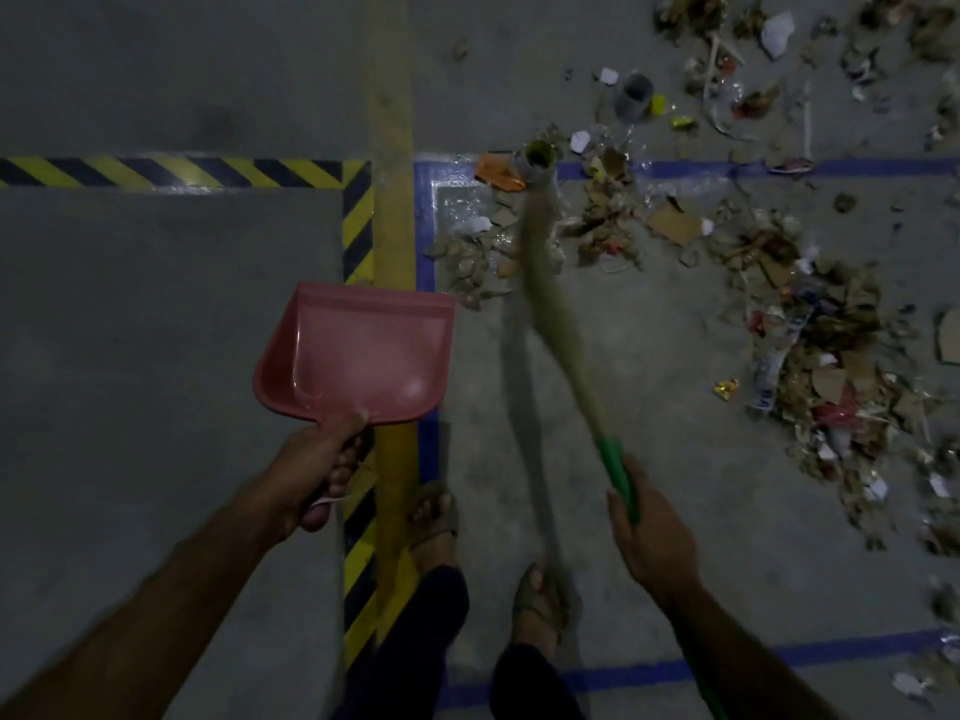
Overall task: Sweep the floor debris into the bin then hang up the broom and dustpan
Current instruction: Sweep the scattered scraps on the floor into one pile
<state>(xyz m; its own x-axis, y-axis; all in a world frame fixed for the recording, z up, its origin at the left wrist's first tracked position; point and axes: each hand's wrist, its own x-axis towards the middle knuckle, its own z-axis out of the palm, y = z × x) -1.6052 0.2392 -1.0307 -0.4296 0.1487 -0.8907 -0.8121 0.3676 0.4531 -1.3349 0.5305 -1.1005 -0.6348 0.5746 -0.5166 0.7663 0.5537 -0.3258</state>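
The right hand grips the grass broom, whose length runs far-left toward the debris, while the left hand grips the pink dustpan at near left.

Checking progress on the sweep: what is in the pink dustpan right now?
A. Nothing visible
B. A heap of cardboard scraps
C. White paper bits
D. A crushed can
A: the dustpan, held by the left hand, shows only its bare pink inside, while the debris lies on the floor.
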